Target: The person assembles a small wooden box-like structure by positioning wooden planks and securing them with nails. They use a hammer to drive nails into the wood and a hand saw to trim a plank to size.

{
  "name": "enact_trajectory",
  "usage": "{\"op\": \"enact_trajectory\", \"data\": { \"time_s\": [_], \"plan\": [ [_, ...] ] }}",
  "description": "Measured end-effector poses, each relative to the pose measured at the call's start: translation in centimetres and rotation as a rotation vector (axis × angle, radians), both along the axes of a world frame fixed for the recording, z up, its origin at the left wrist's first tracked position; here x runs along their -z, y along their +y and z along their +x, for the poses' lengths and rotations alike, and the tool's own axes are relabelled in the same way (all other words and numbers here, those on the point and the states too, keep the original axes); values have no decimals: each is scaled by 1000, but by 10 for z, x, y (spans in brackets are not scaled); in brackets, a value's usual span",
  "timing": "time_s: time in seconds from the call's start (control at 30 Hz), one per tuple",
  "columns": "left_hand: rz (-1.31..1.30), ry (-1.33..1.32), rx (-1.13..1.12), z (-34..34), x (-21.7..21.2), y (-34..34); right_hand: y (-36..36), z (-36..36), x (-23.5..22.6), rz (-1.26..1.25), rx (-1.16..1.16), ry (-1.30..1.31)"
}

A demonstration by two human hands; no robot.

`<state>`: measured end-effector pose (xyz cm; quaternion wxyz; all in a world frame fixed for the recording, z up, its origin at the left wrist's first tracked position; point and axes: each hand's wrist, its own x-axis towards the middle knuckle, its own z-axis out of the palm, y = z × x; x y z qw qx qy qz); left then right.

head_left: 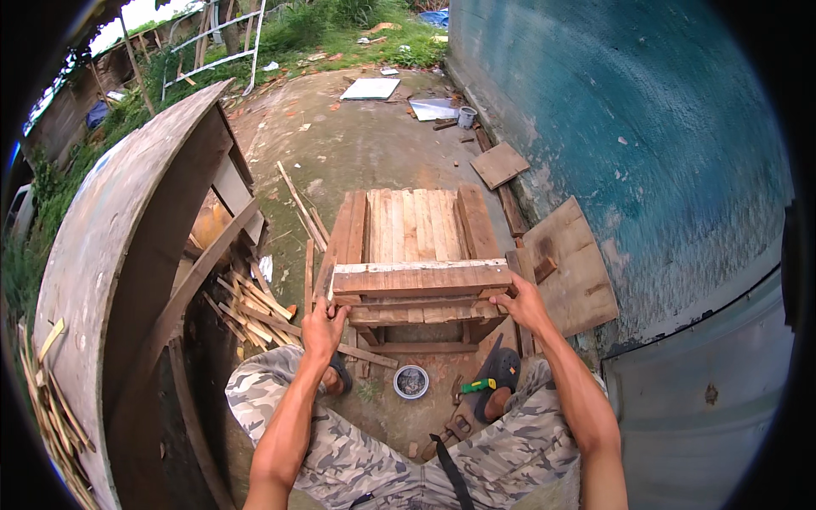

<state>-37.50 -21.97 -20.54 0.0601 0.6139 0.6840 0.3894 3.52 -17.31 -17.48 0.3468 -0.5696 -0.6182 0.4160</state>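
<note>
Between my knees stands a slatted wooden frame (pixel 408 279), shaped like a low seat, with pale slats (pixel 414 225) between darker side rails. A thick board with a whitish upper edge runs across its near end, with a slatted piece below it. My left hand (pixel 323 330) grips the frame's near left corner, thumb against the wood. At the near right corner, my right hand (pixel 520 303) has its fingers and thumb closed on the slatted piece's end. Some fingertips are hidden behind the wood.
A small round tub (pixel 411 382) of dark bits sits below the frame. Near my right foot lie a green-yellow tape measure (pixel 478 385) and a handsaw (pixel 460 421). A large curved wooden panel (pixel 127 221) and scrap sticks (pixel 255 310) are left; a blue wall (pixel 646 144) stands right.
</note>
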Motion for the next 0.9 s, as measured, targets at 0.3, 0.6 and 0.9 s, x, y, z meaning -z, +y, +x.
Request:
{"op": "enact_trajectory", "data": {
  "time_s": [0.3, 0.6, 0.9],
  "plan": [
    [75, 68, 53, -7, 17, -2, 1, 4, 8, -60, -8, 121],
    [10, -107, 164, -24, 20, -2, 9, 29, 1, -105, -122, -38],
    [-534, -1014, -31, -36, -32, 122, 89, 17, -12, -457, 205, 520]
  ]
}}
